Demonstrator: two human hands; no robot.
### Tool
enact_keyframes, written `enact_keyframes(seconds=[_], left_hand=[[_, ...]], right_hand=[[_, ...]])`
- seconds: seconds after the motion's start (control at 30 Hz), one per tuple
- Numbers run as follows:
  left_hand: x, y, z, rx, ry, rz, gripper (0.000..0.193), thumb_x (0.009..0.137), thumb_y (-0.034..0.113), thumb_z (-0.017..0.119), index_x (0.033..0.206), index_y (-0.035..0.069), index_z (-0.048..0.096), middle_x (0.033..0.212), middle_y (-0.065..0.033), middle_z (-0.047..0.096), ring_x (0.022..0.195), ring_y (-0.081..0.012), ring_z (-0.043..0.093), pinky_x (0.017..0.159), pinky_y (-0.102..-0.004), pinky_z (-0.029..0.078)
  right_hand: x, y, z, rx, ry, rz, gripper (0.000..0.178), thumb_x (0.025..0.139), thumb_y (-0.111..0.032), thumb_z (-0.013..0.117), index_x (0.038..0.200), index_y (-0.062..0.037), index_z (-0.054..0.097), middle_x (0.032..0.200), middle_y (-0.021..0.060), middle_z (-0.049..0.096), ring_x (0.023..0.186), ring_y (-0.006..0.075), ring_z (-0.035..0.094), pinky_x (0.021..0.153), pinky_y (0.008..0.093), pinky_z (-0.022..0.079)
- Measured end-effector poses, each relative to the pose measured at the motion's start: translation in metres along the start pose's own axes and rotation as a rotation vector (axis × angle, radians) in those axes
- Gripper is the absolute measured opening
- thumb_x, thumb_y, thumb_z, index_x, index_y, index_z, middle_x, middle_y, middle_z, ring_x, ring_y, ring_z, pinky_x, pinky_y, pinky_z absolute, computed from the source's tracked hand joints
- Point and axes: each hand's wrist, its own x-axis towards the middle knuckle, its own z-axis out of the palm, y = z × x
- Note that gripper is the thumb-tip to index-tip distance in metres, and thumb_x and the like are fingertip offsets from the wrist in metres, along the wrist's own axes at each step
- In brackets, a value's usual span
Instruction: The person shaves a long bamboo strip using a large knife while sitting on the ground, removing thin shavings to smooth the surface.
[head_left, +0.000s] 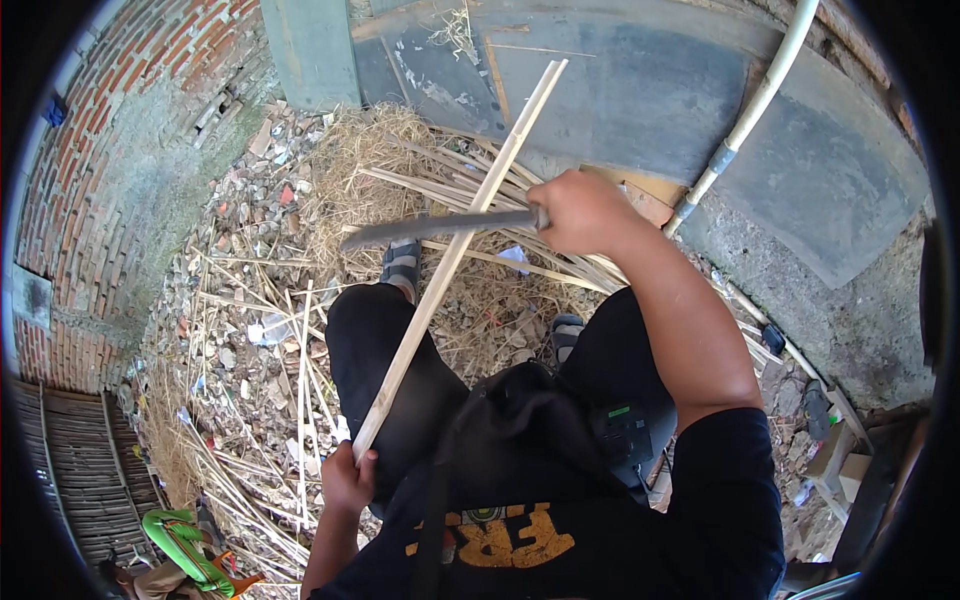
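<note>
1. Right grip (583,212): fingers closed around the handle of a machete (395,231); handle mostly hidden by the fist. Blade is held out roughly level, tip toward the left.
2. Left grip (348,482): lower end of a long pale split strip (408,342), bamboo or wood, is pinched between thumb and fingers.
3. Strip is held on a slant, leaning up and right from beside the left thigh; upper end is raised past the blade. Strip is crossed by the blade above mid-length. Whether the edge is sunk in the strip cannot be told.
4. Knees in dark trousers (372,325) are bent and spread below the work. Strapped sandals are worn; left sandal (401,262) is seen just under the blade.
5. Beyond the blade, loose strips (440,187) are piled beside a straw heap (345,185). More slats are scattered at left over rubble ground (235,355).
6. Outer area: bounded by a brick wall (95,200) at left and grey panels (640,95) ahead; pale pipe (752,112) is set upright at right. Green garment (182,545) is worn by another person, lower left.
</note>
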Motion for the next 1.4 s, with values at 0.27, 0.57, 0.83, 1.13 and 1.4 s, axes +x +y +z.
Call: enact_keyframes(seconds=[0.27,0.57,0.83,1.13,1.4], left_hand=[[0.008,0.002,-0.001,0.029,0.005,0.029,0.046,0.094,0.041,0.065,0.073,0.003,0.047,0.054,-0.0196,0.051,0.051,-0.0449,0.055,0.047,-0.0491,0.040],[-0.026,-0.004,-0.011,-0.289,-0.176,-0.058,0.054,0.098,0.048,0.055,0.074,0.001,0.050,0.057,-0.0161,0.051,0.052,-0.0242,0.054,0.049,-0.0406,0.038],[-0.021,-0.008,-0.015,-0.389,-0.274,-0.108,0.054,0.101,0.047,0.050,0.076,0.001,0.054,0.057,-0.0120,0.051,0.054,-0.0197,0.049,0.052,-0.0379,0.038],[-0.020,-0.010,-0.005,-0.268,-0.179,-0.065,0.053,0.100,0.047,0.050,0.071,0.002,0.050,0.055,-0.0201,0.052,0.051,-0.0413,0.055,0.047,-0.0435,0.038],[-0.023,-0.015,-0.003,-0.272,-0.187,-0.058,0.054,0.100,0.048,0.050,0.072,0.002,0.049,0.055,-0.0205,0.051,0.053,-0.0434,0.056,0.047,-0.0456,0.039]], right_hand=[[0.028,0.097,0.008,0.316,0.226,0.386,0.040,0.077,-0.022,0.068,0.113,-0.0040,0.071,0.106,0.0225,0.071,0.101,0.0376,0.067,0.090,0.0418,0.054],[-0.006,0.023,-0.013,0.078,0.016,0.074,0.035,0.077,-0.021,0.073,0.106,-0.0019,0.071,0.085,0.0214,0.070,0.084,0.0363,0.068,0.078,0.0437,0.053],[0.009,0.050,-0.005,0.238,0.129,0.230,0.041,0.076,-0.017,0.066,0.113,-0.0008,0.069,0.102,0.0243,0.070,0.096,0.0380,0.068,0.087,0.0432,0.054],[0.023,0.068,0.008,0.247,0.187,0.245,0.041,0.076,-0.017,0.064,0.112,0.0008,0.070,0.103,0.0259,0.070,0.099,0.0376,0.068,0.088,0.0425,0.053],[0.002,0.003,-0.008,0.058,-0.061,0.108,0.028,0.073,-0.014,0.064,0.099,-0.0068,0.072,0.091,0.0192,0.071,0.088,0.0371,0.068,0.083,0.0469,0.053]])
